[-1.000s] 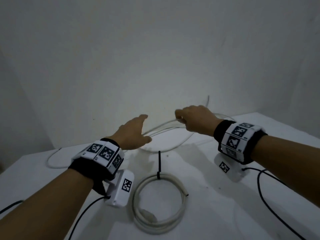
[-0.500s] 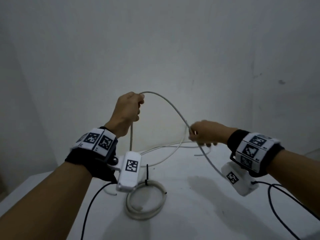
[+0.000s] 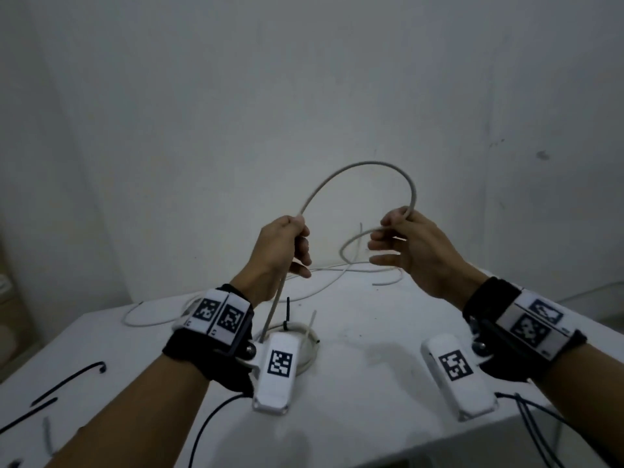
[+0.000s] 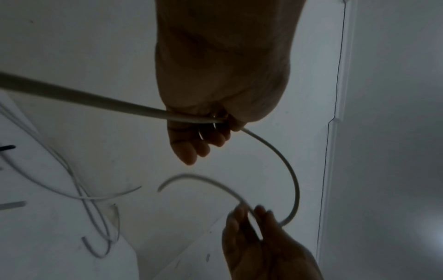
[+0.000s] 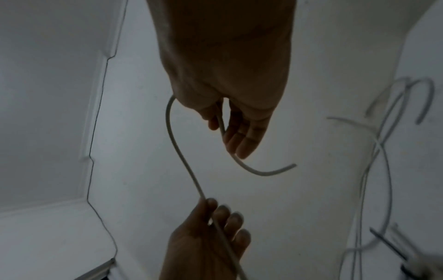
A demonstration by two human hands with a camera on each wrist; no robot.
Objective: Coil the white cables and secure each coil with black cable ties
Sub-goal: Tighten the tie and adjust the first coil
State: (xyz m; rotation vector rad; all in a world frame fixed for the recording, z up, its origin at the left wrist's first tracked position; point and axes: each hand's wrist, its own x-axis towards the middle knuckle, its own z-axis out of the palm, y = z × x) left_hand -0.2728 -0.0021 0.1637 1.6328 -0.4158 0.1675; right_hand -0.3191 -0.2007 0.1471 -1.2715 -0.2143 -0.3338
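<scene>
My left hand was up in the air, its grip closed tight around a white cable. The cable went up from that hand in a big round arch and came down to my right hand. My right grip pinched it near the thumb, and the other fingers stayed loose. The cable's short end curled out past those fingers. Below my left hand, on the table, lay a finished coil with a black cable tie on it. More loose cables lay beyond both hands.
</scene>
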